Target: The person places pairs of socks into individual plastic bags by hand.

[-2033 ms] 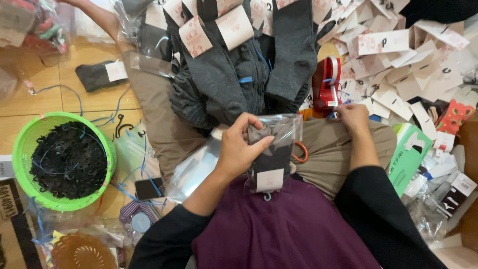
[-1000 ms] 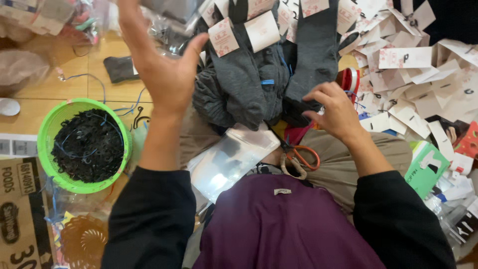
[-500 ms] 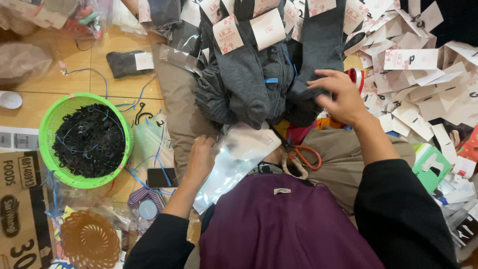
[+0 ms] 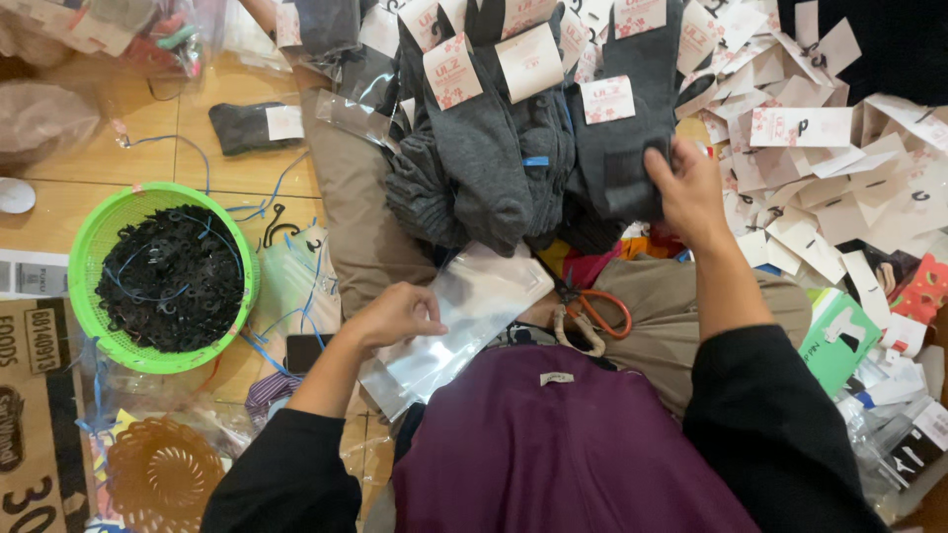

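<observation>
Head view, looking straight down. The right hand (image 4: 691, 192) is reaching up to the upper centre of the frame, fingers curled over the lower edge of a dark grey sock pair (image 4: 632, 128), pinching it where it lies at the right side of the sock pile (image 4: 494, 158). That pile is sitting right in front of the lap, within easy reach, each pair showing its white card label upward so the tags are readable from above.

The left hand (image 4: 395, 314) is resting at centre-left, fingers loosely closed on the edge of the clear bags (image 4: 464, 321), pressing the stack flat on the left knee; it looks like it is steadying them so a single bag can be peeled off. Whether one bag is actually pinched, I cannot tell.

Orange-handled scissors (image 4: 592, 316) are lying in the lap, between the two arms. At left, on the wooden floor (image 4: 148, 148), a green basket (image 4: 94, 242) is holding small black hooks. Loose paper tags (image 4: 839, 168) are heaping up at upper right, beside the socks.
</observation>
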